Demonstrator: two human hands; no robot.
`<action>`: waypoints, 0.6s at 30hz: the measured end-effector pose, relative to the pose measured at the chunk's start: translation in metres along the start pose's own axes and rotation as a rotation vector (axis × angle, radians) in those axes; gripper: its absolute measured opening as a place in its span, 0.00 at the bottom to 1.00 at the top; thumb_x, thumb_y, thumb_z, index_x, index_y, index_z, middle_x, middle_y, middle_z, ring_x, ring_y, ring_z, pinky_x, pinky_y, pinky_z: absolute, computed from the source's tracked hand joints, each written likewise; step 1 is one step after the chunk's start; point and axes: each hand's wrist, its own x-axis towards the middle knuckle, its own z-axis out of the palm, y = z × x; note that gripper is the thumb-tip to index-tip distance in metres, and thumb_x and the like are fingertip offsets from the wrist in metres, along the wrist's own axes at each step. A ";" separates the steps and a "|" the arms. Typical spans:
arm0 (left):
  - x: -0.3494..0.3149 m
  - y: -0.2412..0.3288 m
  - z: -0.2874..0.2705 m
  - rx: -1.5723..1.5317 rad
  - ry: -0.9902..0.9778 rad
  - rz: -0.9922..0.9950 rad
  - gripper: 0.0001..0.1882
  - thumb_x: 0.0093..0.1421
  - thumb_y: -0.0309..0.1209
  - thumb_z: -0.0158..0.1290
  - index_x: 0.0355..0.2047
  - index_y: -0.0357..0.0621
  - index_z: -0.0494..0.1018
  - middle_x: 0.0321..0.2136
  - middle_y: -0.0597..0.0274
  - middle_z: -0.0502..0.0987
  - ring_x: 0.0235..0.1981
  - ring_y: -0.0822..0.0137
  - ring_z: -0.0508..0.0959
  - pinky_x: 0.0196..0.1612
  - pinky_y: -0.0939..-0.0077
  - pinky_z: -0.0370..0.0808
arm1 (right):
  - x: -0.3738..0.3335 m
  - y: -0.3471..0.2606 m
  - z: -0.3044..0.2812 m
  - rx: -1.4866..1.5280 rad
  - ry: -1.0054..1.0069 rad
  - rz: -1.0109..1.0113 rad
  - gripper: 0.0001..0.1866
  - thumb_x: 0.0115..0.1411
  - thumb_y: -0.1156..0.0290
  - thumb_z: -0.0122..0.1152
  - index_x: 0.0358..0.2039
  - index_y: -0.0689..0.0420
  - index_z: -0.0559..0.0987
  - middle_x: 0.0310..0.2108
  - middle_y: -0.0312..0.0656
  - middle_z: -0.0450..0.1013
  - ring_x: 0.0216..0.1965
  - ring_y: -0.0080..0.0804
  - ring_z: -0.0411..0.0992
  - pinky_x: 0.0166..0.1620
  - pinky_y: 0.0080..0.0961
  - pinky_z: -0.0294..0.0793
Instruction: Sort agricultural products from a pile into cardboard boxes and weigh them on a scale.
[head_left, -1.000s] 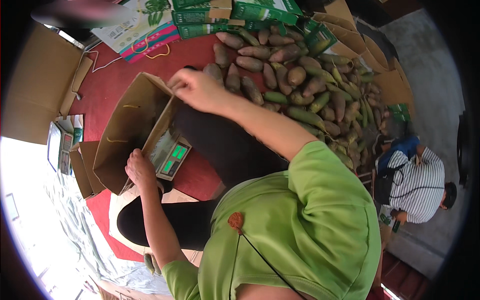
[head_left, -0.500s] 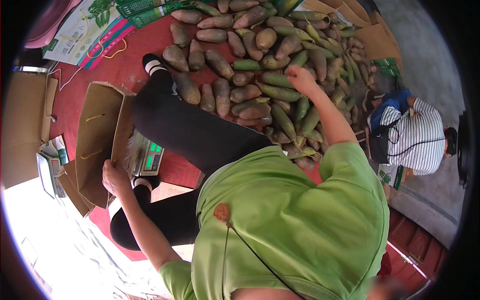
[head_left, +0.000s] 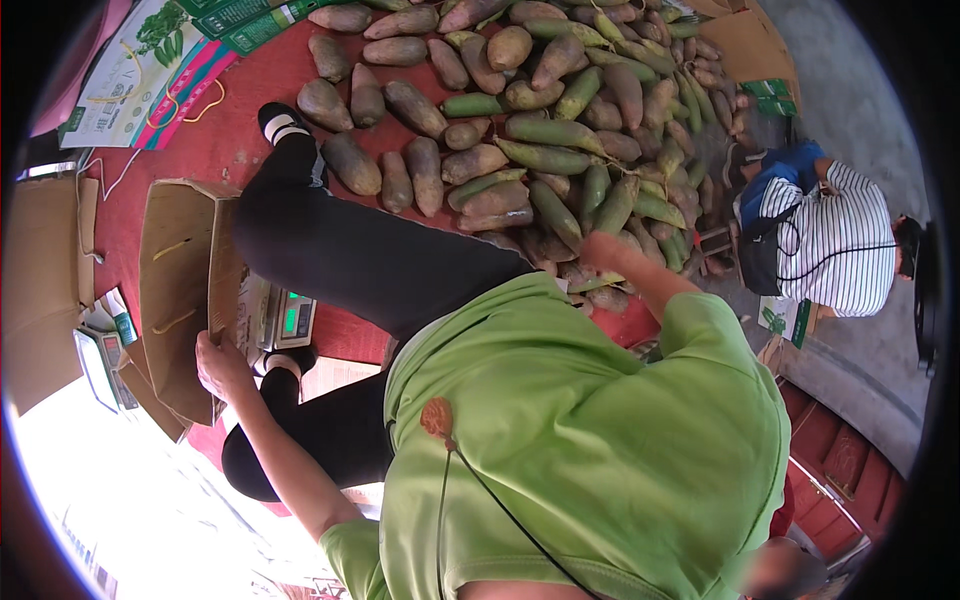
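Observation:
My left hand (head_left: 224, 366) grips the near edge of an open cardboard box (head_left: 178, 285), its fingers closed on the flap. The box stands tilted against a digital scale (head_left: 293, 318) with a lit green display, beside my leg. My right hand (head_left: 612, 254) is low over the near side of a heap of long root vegetables (head_left: 545, 158), some green, some brownish purple and dusty with soil. Its fingers look curled in, and what they hold, if anything, is hidden.
A second scale (head_left: 103, 365) and a larger cardboard box (head_left: 45, 280) stand on the left. Printed cartons (head_left: 150, 75) lie at the far left. Beyond the heap, a person in a striped shirt (head_left: 835, 240) sits bent over at the right.
My right hand has drawn back over the heap, nearer to my body. My left hand keeps its hold on the box. The whole view has shifted slightly.

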 end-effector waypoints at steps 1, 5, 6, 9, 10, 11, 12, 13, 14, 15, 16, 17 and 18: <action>0.000 0.000 -0.001 0.002 0.001 -0.002 0.14 0.55 0.33 0.51 0.38 0.36 0.70 0.35 0.46 0.76 0.38 0.47 0.76 0.40 0.57 0.70 | -0.007 -0.001 0.012 0.003 -0.001 -0.001 0.07 0.48 0.70 0.57 0.27 0.56 0.80 0.21 0.44 0.76 0.24 0.39 0.76 0.31 0.35 0.75; -0.003 -0.007 -0.002 0.003 0.003 -0.023 0.14 0.55 0.33 0.51 0.38 0.36 0.70 0.35 0.46 0.76 0.38 0.47 0.75 0.40 0.57 0.70 | -0.063 -0.040 -0.008 0.616 0.181 0.428 0.05 0.51 0.71 0.58 0.25 0.58 0.79 0.17 0.44 0.73 0.24 0.35 0.76 0.26 0.32 0.75; -0.004 -0.011 0.000 0.002 0.002 -0.029 0.14 0.55 0.33 0.51 0.38 0.36 0.70 0.35 0.46 0.76 0.38 0.47 0.75 0.40 0.57 0.70 | -0.079 -0.049 -0.023 0.691 0.257 0.369 0.05 0.52 0.71 0.59 0.24 0.58 0.78 0.17 0.43 0.72 0.23 0.33 0.76 0.25 0.30 0.75; -0.001 -0.013 0.006 -0.011 0.041 0.006 0.14 0.55 0.33 0.51 0.38 0.36 0.70 0.35 0.46 0.76 0.37 0.47 0.76 0.39 0.57 0.70 | -0.039 -0.032 0.039 1.475 0.185 0.815 0.05 0.51 0.71 0.62 0.23 0.57 0.77 0.17 0.40 0.71 0.23 0.31 0.76 0.26 0.25 0.75; -0.001 -0.013 0.008 -0.016 0.045 0.007 0.13 0.55 0.33 0.51 0.37 0.37 0.70 0.34 0.47 0.76 0.37 0.48 0.76 0.39 0.57 0.70 | -0.025 -0.026 0.060 1.474 0.188 0.812 0.05 0.51 0.71 0.62 0.23 0.57 0.77 0.17 0.40 0.71 0.23 0.31 0.76 0.26 0.25 0.75; -0.001 -0.013 0.007 -0.017 0.050 0.003 0.12 0.54 0.32 0.51 0.36 0.37 0.70 0.34 0.48 0.76 0.37 0.48 0.76 0.38 0.57 0.70 | -0.012 -0.020 0.078 1.514 0.207 0.793 0.05 0.51 0.70 0.61 0.23 0.57 0.78 0.19 0.40 0.71 0.24 0.30 0.76 0.27 0.24 0.76; -0.002 -0.011 0.003 -0.013 0.055 -0.008 0.12 0.54 0.32 0.51 0.36 0.37 0.70 0.34 0.48 0.76 0.37 0.48 0.76 0.38 0.57 0.70 | -0.003 -0.013 0.089 1.551 0.223 0.769 0.05 0.51 0.69 0.60 0.24 0.56 0.78 0.20 0.40 0.71 0.25 0.29 0.76 0.27 0.23 0.76; -0.002 -0.006 0.000 -0.016 0.012 -0.018 0.11 0.54 0.32 0.52 0.34 0.38 0.70 0.33 0.49 0.76 0.36 0.49 0.76 0.38 0.57 0.70 | -0.001 -0.005 0.095 1.545 0.225 0.759 0.05 0.51 0.69 0.60 0.24 0.56 0.78 0.20 0.40 0.71 0.25 0.29 0.76 0.27 0.23 0.76; -0.001 -0.001 -0.002 -0.021 -0.032 -0.028 0.10 0.53 0.32 0.52 0.32 0.38 0.70 0.32 0.49 0.76 0.35 0.49 0.76 0.38 0.57 0.70 | 0.001 0.005 0.100 1.245 0.246 0.617 0.06 0.51 0.67 0.59 0.24 0.55 0.79 0.21 0.41 0.73 0.26 0.29 0.76 0.29 0.23 0.76; -0.003 0.001 0.001 -0.048 0.014 -0.017 0.09 0.53 0.31 0.53 0.30 0.39 0.69 0.31 0.50 0.76 0.34 0.49 0.76 0.37 0.57 0.71 | 0.002 0.005 0.095 0.945 0.260 0.472 0.07 0.51 0.66 0.58 0.24 0.54 0.79 0.22 0.42 0.74 0.27 0.29 0.77 0.31 0.23 0.77; -0.002 0.004 0.000 -0.029 -0.001 -0.012 0.09 0.53 0.30 0.53 0.31 0.39 0.69 0.31 0.50 0.76 0.34 0.49 0.76 0.37 0.57 0.71 | 0.006 0.004 0.090 0.941 0.262 0.463 0.07 0.51 0.66 0.58 0.24 0.54 0.79 0.22 0.42 0.74 0.27 0.29 0.77 0.31 0.23 0.77; -0.001 0.001 0.000 -0.035 0.020 -0.006 0.09 0.53 0.30 0.53 0.31 0.39 0.69 0.31 0.50 0.76 0.34 0.49 0.76 0.37 0.57 0.71 | 0.010 0.003 0.085 0.670 0.232 0.435 0.08 0.50 0.64 0.57 0.25 0.54 0.80 0.24 0.42 0.75 0.28 0.31 0.77 0.33 0.25 0.77; -0.001 0.001 0.002 -0.045 0.037 0.004 0.08 0.53 0.31 0.53 0.31 0.39 0.69 0.31 0.50 0.76 0.34 0.49 0.76 0.37 0.57 0.71 | 0.010 0.003 0.080 0.401 0.200 0.410 0.10 0.49 0.63 0.56 0.26 0.53 0.81 0.26 0.42 0.77 0.30 0.33 0.77 0.35 0.28 0.77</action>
